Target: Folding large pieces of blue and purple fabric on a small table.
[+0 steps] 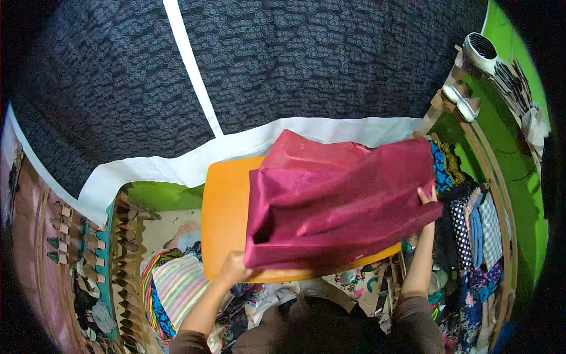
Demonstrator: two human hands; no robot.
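Observation:
A shiny maroon cloth (342, 206) lies spread across an orange board or tabletop (227, 194), its far edge rising into a peak. At the cloth's near left corner, my left hand (236, 268) is closed, with the fabric edge in its fingers. My right hand (428, 206) holds the cloth's right edge, thumb and fingers around the fabric; part of that hand is hidden behind the cloth. A dark fold opens near the cloth's lower left. Bare orange surface shows on the left and along the near edge.
A dark patterned curtain (318, 59) with a white border hangs behind the board. Folded clothes (486, 230) fill a wooden rack at right. Shoes line a rack (130, 248) at left. A striped cloth bundle (180, 286) lies below left. White shoes (463, 103) sit upper right.

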